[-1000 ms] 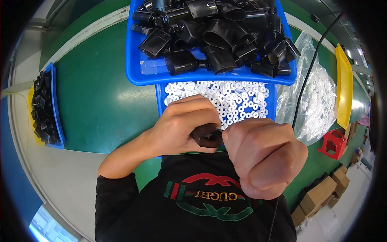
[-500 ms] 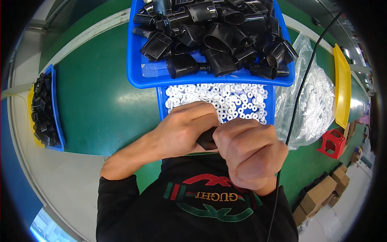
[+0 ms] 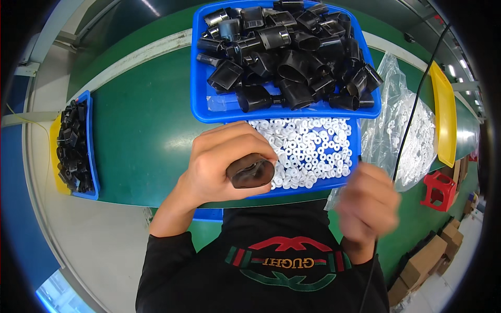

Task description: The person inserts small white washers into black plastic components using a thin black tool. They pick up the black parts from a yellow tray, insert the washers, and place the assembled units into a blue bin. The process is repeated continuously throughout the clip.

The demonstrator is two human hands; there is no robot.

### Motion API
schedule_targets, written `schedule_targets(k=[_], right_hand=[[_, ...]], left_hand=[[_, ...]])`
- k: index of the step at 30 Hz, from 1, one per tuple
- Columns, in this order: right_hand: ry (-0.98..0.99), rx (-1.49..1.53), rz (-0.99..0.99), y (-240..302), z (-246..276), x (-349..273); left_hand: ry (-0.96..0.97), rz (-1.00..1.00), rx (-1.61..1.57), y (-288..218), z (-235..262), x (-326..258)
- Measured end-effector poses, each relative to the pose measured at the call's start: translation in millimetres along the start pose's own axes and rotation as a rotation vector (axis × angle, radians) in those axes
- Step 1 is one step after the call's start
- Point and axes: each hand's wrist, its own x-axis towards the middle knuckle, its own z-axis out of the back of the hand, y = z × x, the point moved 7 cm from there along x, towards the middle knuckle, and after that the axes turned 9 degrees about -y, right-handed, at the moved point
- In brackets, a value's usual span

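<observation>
My left hand (image 3: 211, 164) is wrapped around a black plastic nozzle (image 3: 252, 175), its wide oval mouth turned up toward me. To the right, my right hand (image 3: 368, 201) is curled and blurred by motion, apart from the nozzle. A small dark tip shows above its fingers; what it belongs to is hidden. Just beyond my left hand, many small white ring washers (image 3: 308, 148) lie in a blue tray (image 3: 356, 141). A second blue tray (image 3: 292, 116), heaped with black plastic nozzles (image 3: 292, 65), overlaps its far end.
On the green table (image 3: 141, 130), a clear plastic bag (image 3: 412, 143) of white pieces lies at right, beside a yellow tray (image 3: 443, 115). A black cable (image 3: 412, 115) hangs across. Another tray (image 3: 92, 146) of black parts stands far left. A red stool (image 3: 437, 192) and cardboard boxes (image 3: 420, 255) are at right.
My hands, together at the nozzle before, have separated. My right hand has moved away to the right; my left hand has tilted the nozzle so its mouth shows.
</observation>
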Motion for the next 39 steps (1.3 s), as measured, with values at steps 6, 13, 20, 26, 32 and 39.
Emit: schedule_targets(k=[6, 13, 20, 26, 32, 39], right_hand=[[-0.009, 1.322, -0.416, 43.3, -42.5, -18.8], [0.020, 1.303, -0.527, 42.1, -52.2, -15.9], [0.036, 1.335, -0.511, 42.6, -56.5, -18.8], [0.010, 1.395, -0.491, 46.0, -54.3, -21.5], [-0.034, 1.396, -0.513, 43.2, -54.8, -24.7], [-0.010, 1.400, -0.479, 44.0, -57.5, -27.8]], left_hand=[[-0.073, -0.070, 0.057, -6.0, 12.8, 1.5], [-0.350, 0.010, 0.203, 13.6, 43.3, 2.9], [-0.669, 0.249, 0.031, 75.3, 100.0, -9.2], [-0.806, 0.380, 0.332, 117.0, 132.0, -23.2], [-0.718, 0.439, 0.688, 125.4, 140.9, -7.7], [-0.423, 0.237, 0.748, 143.3, 127.7, 112.7]])
